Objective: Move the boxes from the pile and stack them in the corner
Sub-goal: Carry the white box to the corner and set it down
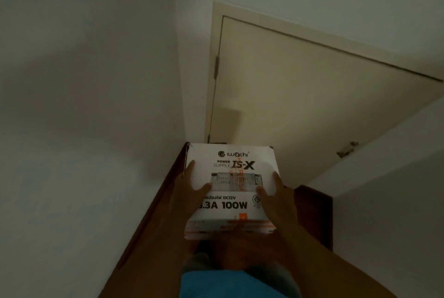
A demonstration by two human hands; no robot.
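Observation:
A white box (231, 161) printed with "Power Supply IS-X" and "100W" sits low in the middle of the view, right in the room's corner. My left hand (189, 192) presses on its left side and top, thumb over the print. My right hand (276, 199) clasps its right edge the same way. Orange and white edges of more boxes (228, 230) show directly beneath it. How far down that stack reaches is hidden by my arms.
A white wall (84, 105) runs along the left with a dark wooden skirting board (153, 206). A cream door (300, 105) with a hinge and a handle (347, 150) stands shut behind the corner. Another white wall (396, 201) closes in on the right.

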